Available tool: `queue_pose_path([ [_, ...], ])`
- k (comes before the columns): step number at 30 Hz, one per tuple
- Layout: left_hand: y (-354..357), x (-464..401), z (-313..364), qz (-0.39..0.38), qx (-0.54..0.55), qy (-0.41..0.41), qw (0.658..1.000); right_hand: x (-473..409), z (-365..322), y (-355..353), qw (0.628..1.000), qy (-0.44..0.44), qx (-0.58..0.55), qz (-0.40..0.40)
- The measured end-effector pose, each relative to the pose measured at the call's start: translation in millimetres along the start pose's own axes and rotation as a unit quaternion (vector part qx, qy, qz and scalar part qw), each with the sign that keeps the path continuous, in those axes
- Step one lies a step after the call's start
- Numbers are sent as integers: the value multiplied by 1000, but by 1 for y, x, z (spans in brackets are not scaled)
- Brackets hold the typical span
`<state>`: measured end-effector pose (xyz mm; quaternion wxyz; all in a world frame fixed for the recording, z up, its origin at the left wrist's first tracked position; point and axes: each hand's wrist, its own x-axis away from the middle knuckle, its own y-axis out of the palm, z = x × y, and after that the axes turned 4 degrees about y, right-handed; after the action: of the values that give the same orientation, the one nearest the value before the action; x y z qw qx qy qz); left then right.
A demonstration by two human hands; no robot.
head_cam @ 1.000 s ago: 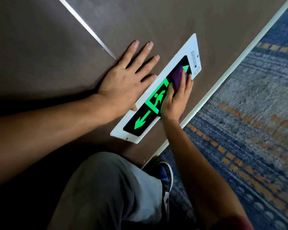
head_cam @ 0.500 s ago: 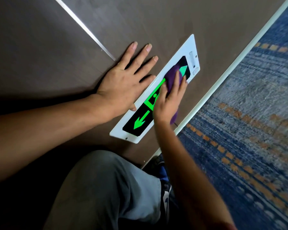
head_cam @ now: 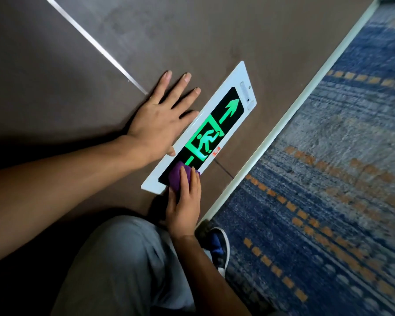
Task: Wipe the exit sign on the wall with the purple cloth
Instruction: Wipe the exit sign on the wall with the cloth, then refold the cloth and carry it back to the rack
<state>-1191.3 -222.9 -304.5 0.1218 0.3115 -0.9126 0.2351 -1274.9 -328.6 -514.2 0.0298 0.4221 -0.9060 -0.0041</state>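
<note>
The exit sign (head_cam: 217,124) is a white-framed black panel with glowing green arrows and a running figure, set low in the brown wall. My right hand (head_cam: 185,206) presses the bunched purple cloth (head_cam: 177,177) against the sign's near end, covering the lower arrow. The cloth shows only above my fingers. My left hand (head_cam: 162,122) lies flat on the wall beside the sign, fingers spread, its thumb on the sign's white frame.
A pale skirting strip (head_cam: 283,124) separates the brown wall (head_cam: 192,37) from a blue carpet with orange dashes (head_cam: 328,201). A metal seam (head_cam: 96,46) crosses the wall. My grey-trousered knee (head_cam: 123,265) and a dark shoe (head_cam: 219,247) sit just below the sign.
My right hand has slid the cloth along the sign from the far arrow end down to the near end, uncovering the upper arrow and the running figure. The left hand stays put.
</note>
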Motion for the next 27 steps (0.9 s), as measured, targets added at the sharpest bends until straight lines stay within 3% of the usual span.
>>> queue_pose_path([
  [4,-3,-2,6,-21,46,-15,999,-11,-2,-55,988,116,-75,64],
  [7,-14,2,19,57,221,-48,972,-25,-12,-119,977,159,-77,116],
  [9,-31,4,32,125,363,-69,921,-36,-27,-158,973,161,-93,137],
  [12,-65,-1,47,203,491,-81,843,-46,-64,-208,965,155,-123,173],
  [15,-118,-12,46,155,656,-88,734,-53,-104,-243,959,136,-157,195],
  [16,-134,-15,45,130,685,-76,713,-55,-119,-253,951,134,-198,198],
  [19,-172,-20,49,87,712,15,697,-60,-163,-276,895,157,-371,193],
  [20,-182,-19,50,89,738,42,668,-60,-176,-283,883,156,-396,198],
  [23,-200,-23,54,128,800,70,582,-59,-196,-306,862,107,-443,219],
  [27,-209,-42,69,148,823,109,537,-65,-201,-333,874,88,-428,213],
])
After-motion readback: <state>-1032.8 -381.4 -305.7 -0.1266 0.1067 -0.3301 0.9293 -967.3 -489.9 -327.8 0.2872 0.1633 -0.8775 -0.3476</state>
